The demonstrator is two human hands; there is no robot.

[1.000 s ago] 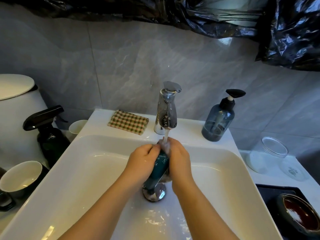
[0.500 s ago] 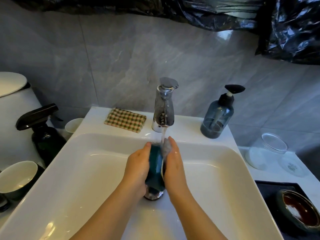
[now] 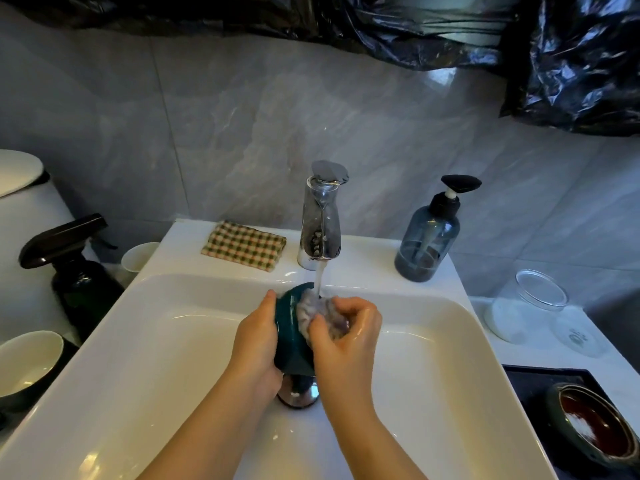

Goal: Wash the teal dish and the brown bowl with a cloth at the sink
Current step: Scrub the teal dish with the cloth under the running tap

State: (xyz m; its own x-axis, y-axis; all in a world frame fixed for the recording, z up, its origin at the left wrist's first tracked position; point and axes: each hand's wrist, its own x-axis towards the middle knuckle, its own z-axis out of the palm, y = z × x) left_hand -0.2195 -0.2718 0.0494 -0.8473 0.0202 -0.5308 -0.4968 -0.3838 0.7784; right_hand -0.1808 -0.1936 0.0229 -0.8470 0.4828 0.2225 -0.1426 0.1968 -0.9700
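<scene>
Item in hand: small teal glazed dish [image 3: 289, 336], held on edge over the white ceramic sink [image 3: 173, 341], under the running chrome tap [image 3: 320, 216].
- Left hand [image 3: 258, 341] grips its back.
- Right hand [image 3: 346, 336] clutches a wet grey cloth [image 3: 320, 315] against its face.
- Judged mid-wash.

Outstanding: brown glazed bowl [image 3: 595, 424], on the right bench, white residue inside, apparently unwashed.

Nearby, on the sink ledge: folded checked cloth [image 3: 244, 244], blue-grey pump bottle [image 3: 427, 244]. Neither seems in the way.

Below the tap [image 3: 320, 223], over the sink [image 3: 156, 358], the dish [image 3: 289, 336] stands on edge between the left hand [image 3: 256, 344] and the right hand [image 3: 348, 337] with its cloth [image 3: 318, 315]. A towel [image 3: 244, 244] lies left of the tap, a pump bottle [image 3: 427, 244] right; the bowl [image 3: 595, 424] sits right of the sink.
</scene>
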